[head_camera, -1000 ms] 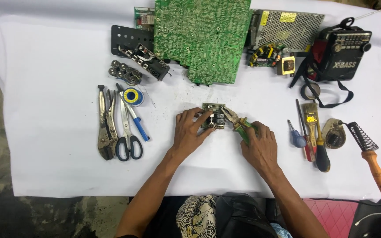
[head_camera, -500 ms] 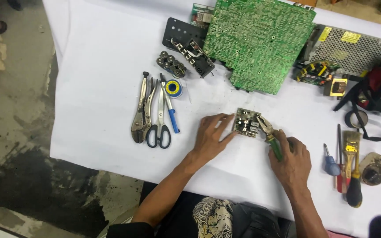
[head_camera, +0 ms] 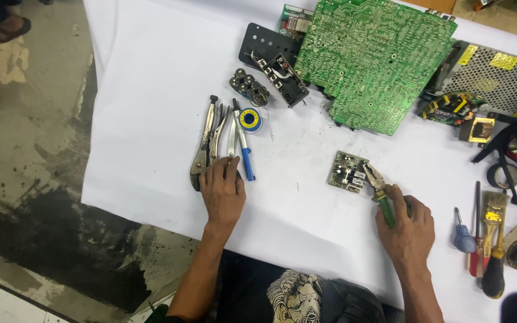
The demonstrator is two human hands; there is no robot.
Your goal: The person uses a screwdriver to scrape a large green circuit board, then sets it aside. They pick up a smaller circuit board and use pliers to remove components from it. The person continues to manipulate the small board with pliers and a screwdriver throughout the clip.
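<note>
Green-handled pliers (head_camera: 383, 197); green small circuit board (head_camera: 347, 172); white table cover (head_camera: 151, 90); blue-handled screwdriver (head_camera: 463, 236).

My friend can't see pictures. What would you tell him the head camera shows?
A person's right hand holds green-handled pliers against a small circuit board on a white-covered table. The left hand rests on a row of hand tools lying there. A large green circuit board lies farther back.
</note>
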